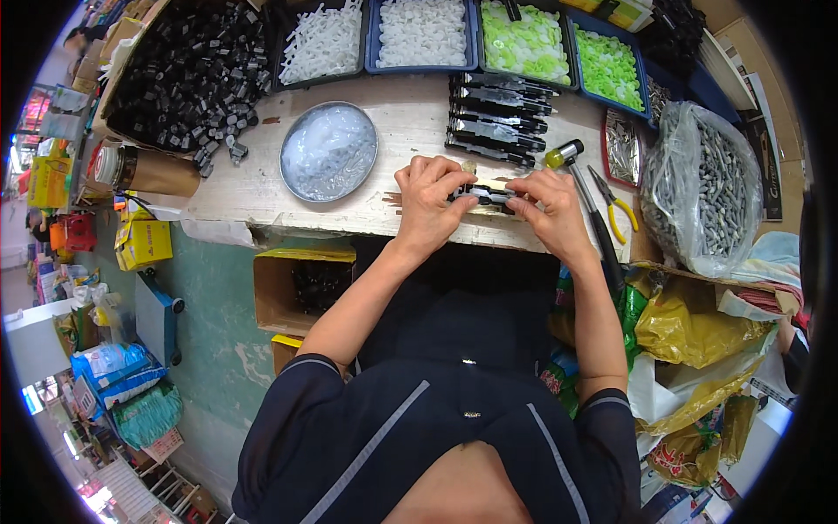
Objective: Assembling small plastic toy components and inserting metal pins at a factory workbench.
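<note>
Holding a Black Workpiece [486, 198] by Both Ends near the Edge of the Counter [401, 105]

Work position: the workpiece extends left to right between the two hands, just inside the near edge of the counter. The left hand [428, 201] is nearly closed, its thumb and fingertips pinching the left end. The right hand [552, 205] is likewise nearly closed, its thumb and fingers gripping the right end. Fingers cover both ends; their exact shape cannot be determined.

Far of the hands: a group of black assemblies [497, 131] lies side by side, each aligned roughly left to right.

Left of the hands: a round metal dish [305, 194] carries translucent contents. Farther left, an open box [112, 109] contains small black pieces; several more lie outside it on the counter. A brown cylindrical container [161, 170] lies near the left end.

Far edge: four trays stand in a row. Left to right, these are a black tray [321, 83] of white sticks, a blue tray of small white pieces, a dark tray of pale green and white pieces, and another blue tray of green pieces.

Right of the hands: a hammer [599, 223] lies with its handle toward the near edge. Beside it are yellow-handled pliers [611, 199], a red tray [623, 182] of thin metal pieces, and a clear bag [656, 175] of grey parts.
</note>
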`<move>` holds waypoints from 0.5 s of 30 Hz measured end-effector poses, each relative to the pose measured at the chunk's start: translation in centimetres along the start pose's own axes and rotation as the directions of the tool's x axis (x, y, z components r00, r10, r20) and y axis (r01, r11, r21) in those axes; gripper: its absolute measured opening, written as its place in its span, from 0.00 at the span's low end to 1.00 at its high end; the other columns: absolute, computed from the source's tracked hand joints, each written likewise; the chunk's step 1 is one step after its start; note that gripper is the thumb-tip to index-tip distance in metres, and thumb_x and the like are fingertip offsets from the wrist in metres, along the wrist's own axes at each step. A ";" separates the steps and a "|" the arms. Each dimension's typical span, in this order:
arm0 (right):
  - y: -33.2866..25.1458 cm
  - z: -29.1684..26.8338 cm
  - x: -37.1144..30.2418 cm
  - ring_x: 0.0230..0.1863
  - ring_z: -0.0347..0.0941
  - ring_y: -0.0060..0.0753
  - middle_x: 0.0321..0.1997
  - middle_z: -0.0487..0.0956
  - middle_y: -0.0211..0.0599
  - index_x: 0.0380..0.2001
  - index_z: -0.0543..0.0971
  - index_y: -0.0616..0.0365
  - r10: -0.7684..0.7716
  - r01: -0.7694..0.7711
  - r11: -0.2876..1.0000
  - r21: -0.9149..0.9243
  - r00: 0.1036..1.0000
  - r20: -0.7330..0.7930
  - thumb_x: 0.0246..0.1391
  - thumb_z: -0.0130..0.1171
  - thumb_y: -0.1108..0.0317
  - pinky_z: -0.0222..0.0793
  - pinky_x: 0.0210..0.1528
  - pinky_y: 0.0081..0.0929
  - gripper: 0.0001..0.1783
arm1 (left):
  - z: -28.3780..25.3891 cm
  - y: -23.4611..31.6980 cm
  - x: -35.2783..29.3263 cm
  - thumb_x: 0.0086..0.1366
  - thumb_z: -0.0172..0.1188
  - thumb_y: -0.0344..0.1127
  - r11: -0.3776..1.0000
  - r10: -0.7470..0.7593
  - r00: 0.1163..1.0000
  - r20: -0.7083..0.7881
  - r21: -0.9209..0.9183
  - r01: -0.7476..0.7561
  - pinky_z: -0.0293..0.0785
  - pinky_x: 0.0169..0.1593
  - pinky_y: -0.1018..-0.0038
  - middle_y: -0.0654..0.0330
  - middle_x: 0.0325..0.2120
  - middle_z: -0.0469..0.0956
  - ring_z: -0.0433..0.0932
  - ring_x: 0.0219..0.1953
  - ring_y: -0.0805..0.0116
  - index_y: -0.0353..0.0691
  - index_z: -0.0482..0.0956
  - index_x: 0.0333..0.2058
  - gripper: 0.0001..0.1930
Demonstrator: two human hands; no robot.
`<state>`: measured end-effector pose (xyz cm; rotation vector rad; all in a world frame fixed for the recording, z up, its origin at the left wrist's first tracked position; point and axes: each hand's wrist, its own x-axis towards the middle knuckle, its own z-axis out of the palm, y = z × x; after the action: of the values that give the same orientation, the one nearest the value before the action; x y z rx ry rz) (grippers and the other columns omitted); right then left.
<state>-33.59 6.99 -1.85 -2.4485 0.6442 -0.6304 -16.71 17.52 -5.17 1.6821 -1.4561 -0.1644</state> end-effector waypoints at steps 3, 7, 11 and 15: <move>-0.1 0.0 0.2 0.33 0.68 0.32 0.25 0.74 0.31 0.29 0.79 0.58 0.078 -0.079 0.997 0.017 0.995 0.063 0.40 0.63 0.71 0.53 0.40 0.29 0.09 | 0.0 0.0 -0.1 0.42 0.67 0.33 1.000 -0.009 1.000 0.014 -0.006 0.009 0.54 0.45 0.71 0.68 0.30 0.74 0.67 0.39 0.68 0.44 0.80 0.31 0.14; 0.2 0.6 0.3 0.32 0.68 0.33 0.24 0.75 0.32 0.29 0.79 0.58 0.110 -0.114 0.992 0.062 0.992 0.069 0.41 0.62 0.70 0.53 0.39 0.30 0.09 | 0.0 -0.1 -0.2 0.42 0.67 0.33 1.000 -0.004 1.000 0.008 -0.002 0.004 0.54 0.45 0.71 0.68 0.30 0.74 0.67 0.39 0.69 0.45 0.80 0.31 0.14; 0.3 0.7 0.4 0.25 0.68 0.29 0.22 0.74 0.31 0.29 0.79 0.60 0.041 -0.042 0.998 0.049 0.999 0.022 0.42 0.63 0.70 0.57 0.33 0.27 0.09 | 0.1 0.0 -0.2 0.42 0.68 0.34 1.000 -0.017 1.000 0.009 -0.007 0.017 0.54 0.45 0.71 0.68 0.30 0.74 0.67 0.39 0.69 0.45 0.80 0.31 0.13; 0.8 0.9 0.2 0.24 0.68 0.28 0.22 0.74 0.32 0.29 0.79 0.61 0.095 -0.097 0.985 0.145 0.995 0.022 0.41 0.63 0.71 0.58 0.33 0.27 0.09 | 0.2 0.0 -0.2 0.42 0.67 0.34 1.000 -0.009 1.000 -0.009 -0.011 0.009 0.54 0.44 0.71 0.68 0.30 0.74 0.67 0.39 0.69 0.45 0.80 0.30 0.12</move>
<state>-33.20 6.64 -2.96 -2.2703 0.6811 -0.5987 -16.88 17.64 -5.37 1.6785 -1.4391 -0.1693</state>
